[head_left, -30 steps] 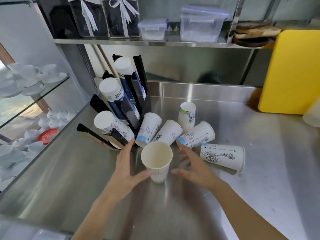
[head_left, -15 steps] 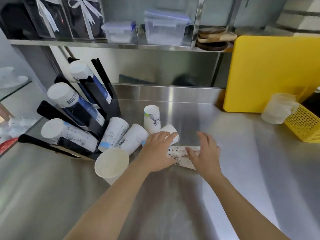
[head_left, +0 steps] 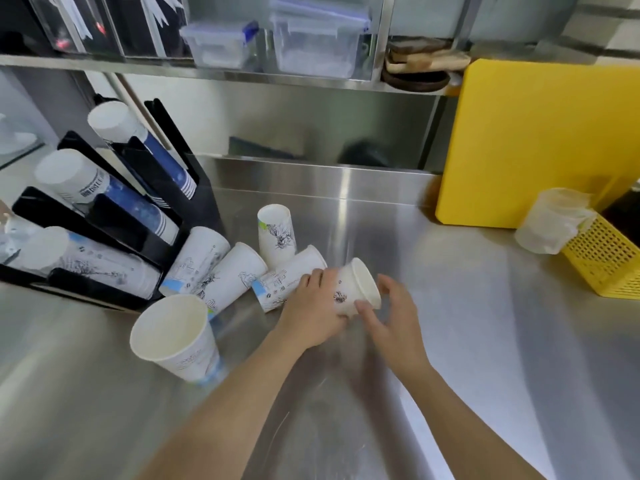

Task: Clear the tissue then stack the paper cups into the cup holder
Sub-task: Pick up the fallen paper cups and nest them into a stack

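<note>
Leftmost on the steel counter (head_left: 485,341) stands the black cup holder (head_left: 194,188), its slanted slots filled with three stacks of cups (head_left: 114,202) that point their closed bottoms up and to the left. Just right of the cup holder's base, two loose paper cups lie on their sides: the first cup (head_left: 195,259) touches the holder, and the second cup (head_left: 230,278) lies against the first. In front of the cup holder, nearer the camera, an upright cup (head_left: 173,336) stands with its open mouth facing up, apart from both hands. Right of the cup holder and further back, an upside-down cup (head_left: 277,233) stands on its rim. Below it a tipped cup (head_left: 287,277) lies on its side, with the left hand's fingertips close against it. The left hand (head_left: 311,315) is wrapped around the body of the held cup (head_left: 353,289), fingers curled over the top and thumb below, so the cup is tilted with its open mouth to the right, further from the cup holder than every other loose cup. The right hand (head_left: 394,315) sits just right of that mouth, fingers spread and loosely curved, its thumb touching the cup's lower edge; whether it presses on the rim I cannot tell. Far right of the cup holder, a yellow board (head_left: 540,140) leans on the back wall, with a plastic tub (head_left: 550,220) and a yellow basket (head_left: 609,261) beside it
</note>
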